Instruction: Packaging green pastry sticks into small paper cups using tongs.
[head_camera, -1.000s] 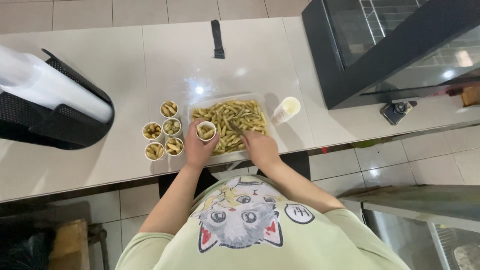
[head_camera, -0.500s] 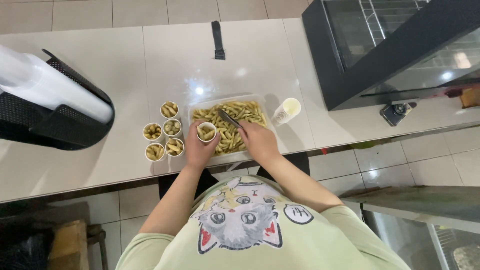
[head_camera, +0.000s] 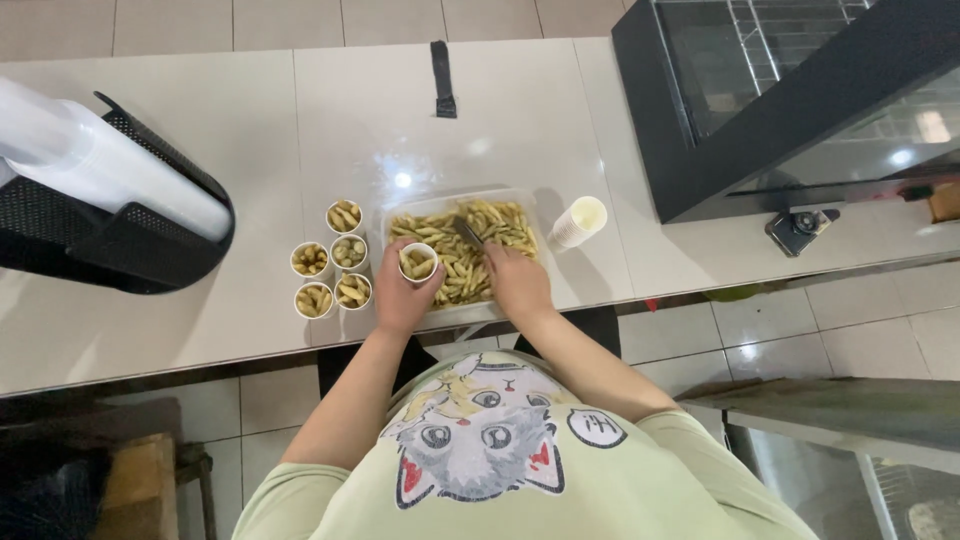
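The right hand (head_camera: 517, 283) now holds the tongs (head_camera: 467, 232) low in the tray (head_camera: 520, 200) of fries, having lifted and extended them a moment earlier.

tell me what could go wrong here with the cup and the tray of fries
1. The tray sits close to the counter's near edge, and the right hand works tongs in it; a push might slide it off.
2. The left hand holds the small cup over the tray's edge, so fries could drop onto the counter.
3. The five filled cups stand packed beside that hand; a bump could topple them.
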